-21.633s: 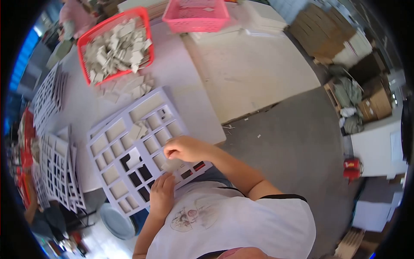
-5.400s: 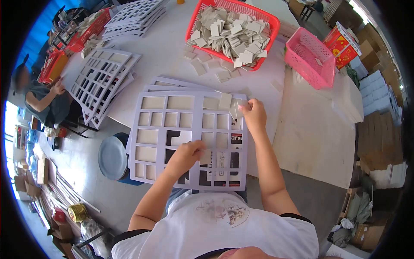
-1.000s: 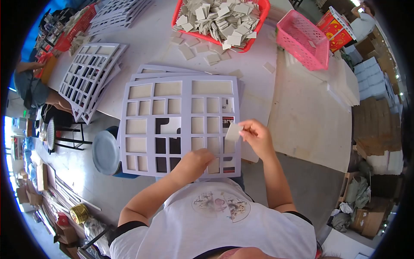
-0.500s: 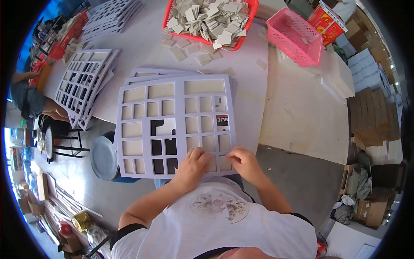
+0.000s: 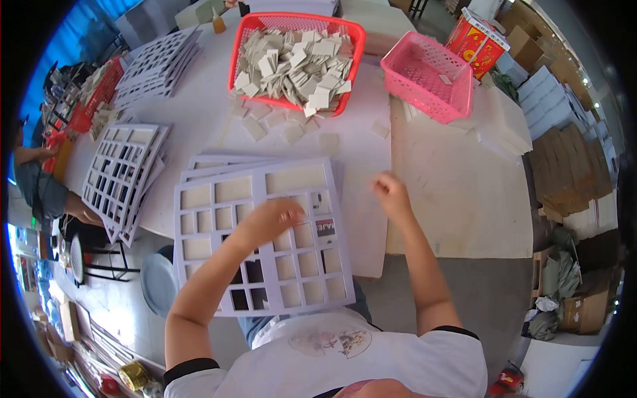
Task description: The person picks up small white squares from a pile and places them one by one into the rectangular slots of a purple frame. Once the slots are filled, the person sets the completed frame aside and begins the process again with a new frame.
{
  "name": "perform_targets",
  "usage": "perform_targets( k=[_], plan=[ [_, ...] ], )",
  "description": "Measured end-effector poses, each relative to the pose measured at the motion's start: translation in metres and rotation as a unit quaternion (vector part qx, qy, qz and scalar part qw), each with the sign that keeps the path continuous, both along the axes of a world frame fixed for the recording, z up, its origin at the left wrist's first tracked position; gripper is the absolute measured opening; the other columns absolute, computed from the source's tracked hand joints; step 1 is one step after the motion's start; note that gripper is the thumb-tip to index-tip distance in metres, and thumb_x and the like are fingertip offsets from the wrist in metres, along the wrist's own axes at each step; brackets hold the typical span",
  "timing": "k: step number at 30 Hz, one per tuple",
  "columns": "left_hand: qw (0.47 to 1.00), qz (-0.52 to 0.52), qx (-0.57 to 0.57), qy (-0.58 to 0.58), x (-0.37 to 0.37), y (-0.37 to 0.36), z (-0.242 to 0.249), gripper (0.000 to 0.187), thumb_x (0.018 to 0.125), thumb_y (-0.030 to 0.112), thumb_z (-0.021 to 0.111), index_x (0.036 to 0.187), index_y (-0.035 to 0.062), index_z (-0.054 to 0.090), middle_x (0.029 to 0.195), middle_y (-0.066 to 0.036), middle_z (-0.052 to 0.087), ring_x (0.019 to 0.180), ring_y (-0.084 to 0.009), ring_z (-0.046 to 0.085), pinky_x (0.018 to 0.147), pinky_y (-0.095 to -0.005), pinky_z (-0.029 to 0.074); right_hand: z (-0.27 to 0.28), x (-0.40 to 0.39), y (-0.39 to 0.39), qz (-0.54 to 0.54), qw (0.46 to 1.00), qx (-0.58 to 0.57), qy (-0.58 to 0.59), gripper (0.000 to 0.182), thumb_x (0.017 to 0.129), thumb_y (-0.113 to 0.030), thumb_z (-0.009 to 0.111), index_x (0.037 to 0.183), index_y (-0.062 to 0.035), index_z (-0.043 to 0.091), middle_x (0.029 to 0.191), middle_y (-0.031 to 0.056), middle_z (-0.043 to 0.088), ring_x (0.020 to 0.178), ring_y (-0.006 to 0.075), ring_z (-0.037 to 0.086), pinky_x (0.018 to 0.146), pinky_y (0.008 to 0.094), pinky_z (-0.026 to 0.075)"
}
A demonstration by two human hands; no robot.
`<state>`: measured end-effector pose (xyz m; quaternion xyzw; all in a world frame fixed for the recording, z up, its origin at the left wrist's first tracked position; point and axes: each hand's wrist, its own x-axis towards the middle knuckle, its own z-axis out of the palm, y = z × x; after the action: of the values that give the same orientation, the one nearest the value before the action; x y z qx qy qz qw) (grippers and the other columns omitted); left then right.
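In the head view, the left hand [image 5: 275,213] was above the middle of the topmost lattice frame [image 5: 269,282], its fingers curled. Whether they met, or touched the frame, could not be told. The right hand [image 5: 391,192] was off to the right of the frame, over the table [image 5: 361,232], with thumb and fingers drawn together and nothing visible between them.

The frame lay flat, slightly turned, close in front of the person's body; its broad central bar ran away from the body. The left hand was nearer to it. The red basket [image 5: 359,56] lay beyond both hands, ahead and to the left of the right one. One loose tile [image 5: 379,129] sat almost straight beyond the right hand, which was the nearer hand to it.

At least two more frames showed under the top one, so three or more in that pile. Two other piles of frames [image 5: 138,174] stood to the left. There was one red basket heaped with tiles, too many to count, and one pink basket [image 5: 431,99] with a single pale piece inside. Roughly nine tiles lay loose on the table, though overlaps blurred the count. One co-worker [image 5: 36,189] was at the far left.
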<state>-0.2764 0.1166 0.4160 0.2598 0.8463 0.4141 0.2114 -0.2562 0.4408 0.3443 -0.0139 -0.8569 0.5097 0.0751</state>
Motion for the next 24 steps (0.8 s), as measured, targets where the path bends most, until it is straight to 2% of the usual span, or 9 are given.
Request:
perform_targets(
  k=[1,3,6,9,12,15,18,21,24],
  plan=[
    [0.999,0.027,-0.008,0.044,-0.025,0.006,-0.003,0.016,0.086,0.015,0.067,0.098,0.0058,0.071,0.091,-0.013,0.067,0.083,-0.0310,0.064,0.076,-0.0373,0.052,-0.012,-0.032,0.016,-0.074,0.993,0.062,0.064,0.014,0.086,-0.005,0.064,0.099,-0.0025,0.068,0.092,0.0116,0.064,0.075,0.0231,0.062,0.073,0.0319,0.051],
    [0.989,0.075,-0.013,0.129,-0.073,0.021,-0.022,0.018,0.085,0.017,0.067,0.098,0.0051,0.072,0.094,-0.013,0.067,0.085,-0.0328,0.065,0.077,-0.0395,0.052,-0.031,-0.082,0.041,-0.165,0.978,0.106,0.069,0.017,0.085,-0.004,0.064,0.101,-0.0028,0.068,0.099,0.0121,0.064,0.084,0.0283,0.062,0.077,0.0365,0.051],
    [0.983,0.083,-0.008,0.165,-0.133,0.049,-0.055,0.023,0.086,0.014,0.068,0.107,0.0065,0.071,0.099,-0.013,0.068,0.087,-0.0287,0.066,0.079,-0.0379,0.052,-0.067,-0.141,0.068,-0.175,0.940,0.246,0.157,0.023,0.083,-0.003,0.064,0.106,-0.0046,0.067,0.108,0.0124,0.063,0.097,0.0327,0.059,0.083,0.0417,0.051],
    [0.980,0.110,-0.046,0.157,-0.165,0.089,-0.082,0.030,0.084,0.015,0.070,0.113,0.0082,0.069,0.110,-0.015,0.064,0.099,-0.0313,0.064,0.086,-0.0408,0.051,-0.069,-0.171,0.067,-0.159,0.927,0.316,0.119,0.032,0.081,-0.005,0.067,0.113,-0.0070,0.066,0.114,0.0131,0.062,0.108,0.0346,0.055,0.089,0.0442,0.049],
    [0.962,0.117,-0.109,0.222,-0.179,0.122,-0.106,0.043,0.081,0.016,0.072,0.122,0.0106,0.063,0.117,-0.014,0.061,0.110,-0.0339,0.059,0.093,-0.0443,0.049,-0.063,-0.179,0.059,-0.134,0.914,0.381,0.032,0.044,0.079,-0.004,0.070,0.122,-0.0105,0.065,0.117,0.0143,0.063,0.096,0.0340,0.062,0.089,0.0420,0.051],
    [0.925,0.155,-0.190,0.292,-0.171,0.131,-0.124,0.040,0.084,0.015,0.065,0.123,0.0097,0.059,0.123,-0.021,0.057,0.113,-0.0389,0.056,0.092,-0.0452,0.049,-0.037,-0.173,0.041,-0.146,0.921,0.356,-0.064,0.045,0.079,-0.004,0.070,0.122,-0.0122,0.064,0.110,0.0141,0.065,0.092,0.0326,0.062,0.085,0.0409,0.052],
    [0.941,0.151,-0.169,0.252,-0.181,0.127,-0.121,0.034,0.083,0.015,0.064,0.116,0.0082,0.057,0.118,-0.021,0.059,0.111,-0.0396,0.057,0.090,-0.0476,0.049,-0.050,-0.166,0.050,-0.063,0.964,0.257,-0.037,0.042,0.079,-0.003,0.069,0.119,-0.0134,0.064,0.093,0.0121,0.067,0.078,0.0248,0.065,0.072,0.0358,0.054],
    [0.977,0.149,-0.110,0.107,-0.180,0.118,-0.095,0.028,0.081,0.011,0.070,0.105,0.0058,0.057,0.109,-0.020,0.063,0.101,-0.0375,0.063,0.086,-0.0481,0.049,-0.025,-0.137,0.025,-0.041,0.991,0.114,-0.048,0.023,0.081,-0.004,0.068,0.103,-0.0032,0.067,0.080,0.0094,0.066,0.069,0.0212,0.065,0.062,0.0318,0.050],
    [0.949,0.229,-0.004,0.216,-0.166,0.103,-0.100,0.026,0.083,0.006,0.066,0.108,0.0063,0.058,0.096,-0.018,0.066,0.090,-0.0315,0.067,0.078,-0.0451,0.050,0.002,-0.091,-0.016,-0.016,0.975,-0.186,-0.117,0.014,0.084,-0.005,0.068,0.098,-0.0009,0.066,0.078,0.0054,0.064,0.065,0.0114,0.061,0.057,0.0253,0.047]
  ],
)
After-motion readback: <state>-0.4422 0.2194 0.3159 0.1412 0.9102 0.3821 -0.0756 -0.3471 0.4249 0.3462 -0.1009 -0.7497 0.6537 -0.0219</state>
